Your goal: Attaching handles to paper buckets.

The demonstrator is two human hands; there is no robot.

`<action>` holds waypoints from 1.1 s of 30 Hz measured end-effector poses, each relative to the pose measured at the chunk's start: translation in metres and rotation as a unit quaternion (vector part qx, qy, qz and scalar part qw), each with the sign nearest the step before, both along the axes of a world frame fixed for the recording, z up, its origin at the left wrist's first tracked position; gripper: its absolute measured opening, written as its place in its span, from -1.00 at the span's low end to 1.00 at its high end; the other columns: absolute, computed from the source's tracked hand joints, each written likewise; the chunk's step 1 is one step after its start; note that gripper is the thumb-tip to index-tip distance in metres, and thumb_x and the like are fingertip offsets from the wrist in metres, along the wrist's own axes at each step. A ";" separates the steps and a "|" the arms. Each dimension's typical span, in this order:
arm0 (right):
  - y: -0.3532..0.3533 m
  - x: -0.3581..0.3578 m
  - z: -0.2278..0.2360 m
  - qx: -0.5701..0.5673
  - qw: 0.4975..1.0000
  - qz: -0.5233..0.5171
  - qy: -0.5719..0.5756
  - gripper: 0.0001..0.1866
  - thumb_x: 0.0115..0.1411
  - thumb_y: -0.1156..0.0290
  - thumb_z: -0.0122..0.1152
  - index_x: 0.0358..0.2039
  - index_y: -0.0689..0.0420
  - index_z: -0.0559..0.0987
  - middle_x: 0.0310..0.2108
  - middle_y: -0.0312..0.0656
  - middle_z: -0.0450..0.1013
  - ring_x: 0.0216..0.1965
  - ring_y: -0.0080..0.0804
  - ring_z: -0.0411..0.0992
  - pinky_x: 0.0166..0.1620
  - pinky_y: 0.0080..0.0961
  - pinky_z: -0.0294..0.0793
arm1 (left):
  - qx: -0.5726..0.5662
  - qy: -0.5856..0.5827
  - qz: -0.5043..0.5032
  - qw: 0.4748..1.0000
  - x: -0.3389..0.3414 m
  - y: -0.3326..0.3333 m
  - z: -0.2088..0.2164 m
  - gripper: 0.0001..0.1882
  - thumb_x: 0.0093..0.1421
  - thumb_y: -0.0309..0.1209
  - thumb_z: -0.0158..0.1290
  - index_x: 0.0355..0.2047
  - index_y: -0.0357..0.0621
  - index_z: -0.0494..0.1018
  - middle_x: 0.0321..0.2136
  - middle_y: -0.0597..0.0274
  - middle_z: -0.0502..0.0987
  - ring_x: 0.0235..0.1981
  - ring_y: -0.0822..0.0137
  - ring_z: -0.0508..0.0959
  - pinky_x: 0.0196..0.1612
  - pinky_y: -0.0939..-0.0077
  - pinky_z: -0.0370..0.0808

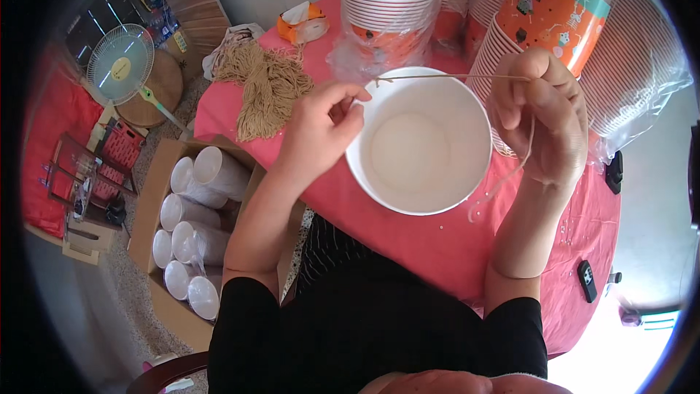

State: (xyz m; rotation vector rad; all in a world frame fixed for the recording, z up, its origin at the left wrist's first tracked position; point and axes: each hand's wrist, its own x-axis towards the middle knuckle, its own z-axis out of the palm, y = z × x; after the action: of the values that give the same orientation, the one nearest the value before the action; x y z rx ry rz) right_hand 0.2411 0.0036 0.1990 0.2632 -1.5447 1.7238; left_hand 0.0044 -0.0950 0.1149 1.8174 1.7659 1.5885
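A white paper bucket (415, 175) stands on the table before me, open end up. A thin tan cord (452, 76) runs taut over its far rim, with a small knotted bit near the far left of the rim. My right hand (543, 113) pinches the cord right of the bucket, and its loose tail hangs from the fingers toward the tablecloth. With fingers curled, my left hand (324, 128) grips the bucket's left rim near the knotted bit; the fingertips are partly hidden.
A bundle of tan cords (266, 87) lies at the far left of the pink tablecloth (408, 255). Behind are stacked paper buckets (390, 11), an orange printed bucket (550, 18) and a tissue pack (301, 23). A carton (193, 325) of wrapped cups stands left; a remote (587, 281) lies right.
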 end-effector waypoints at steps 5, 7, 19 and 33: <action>0.002 0.000 0.000 -0.002 0.996 0.074 0.052 -0.85 0.28 0.51 -0.02 -0.25 0.32 0.48 -0.55 -0.10 0.46 -0.79 -0.75 0.10 -0.75 -0.77 0.03 | -0.056 0.025 -0.014 0.998 -0.027 0.025 0.012 -0.76 0.07 -0.49 0.18 -0.21 -0.18 0.51 -0.52 0.24 0.53 -0.51 0.43 0.52 -0.41 0.48 0.46; 0.002 -0.002 0.000 0.038 0.991 0.120 0.035 -0.85 0.25 0.55 0.01 -0.22 0.35 0.48 -0.56 -0.05 0.49 -0.83 -0.76 0.09 -0.77 -0.79 0.03 | -0.048 0.033 0.009 0.998 -0.031 0.029 0.014 -0.77 0.07 -0.44 0.20 -0.24 -0.16 0.52 -0.50 0.21 0.55 -0.50 0.36 0.55 -0.38 0.41 0.47; 0.000 -0.027 -0.013 -0.016 0.996 0.090 -0.020 -0.88 0.25 0.66 0.04 -0.19 0.33 0.47 -0.32 0.03 0.56 -0.39 -0.24 0.62 -0.56 -0.64 0.55 | -0.074 -0.310 -0.372 0.872 0.047 -0.025 0.030 -0.66 0.38 -0.32 -0.06 0.01 -0.32 0.43 -0.34 0.19 0.57 -0.51 0.55 0.46 -0.52 0.69 0.36; 0.021 -0.020 -0.011 0.118 0.917 -0.341 -0.171 -0.89 0.21 0.55 0.16 -0.27 0.30 0.55 -0.34 -0.14 0.56 -0.49 -0.50 0.50 -0.42 -0.61 0.50 | 0.034 -0.078 -0.068 0.994 0.026 -0.059 0.021 -0.81 0.28 -0.51 0.08 -0.15 -0.36 0.56 -0.46 0.17 0.61 -0.52 0.55 0.52 -0.47 0.68 0.43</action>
State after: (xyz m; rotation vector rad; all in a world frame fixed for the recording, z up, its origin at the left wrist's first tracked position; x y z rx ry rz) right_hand 0.2214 0.0246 0.1878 -0.4437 -1.8110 1.0617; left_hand 0.0307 -0.1537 0.1356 1.7481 1.5075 1.7040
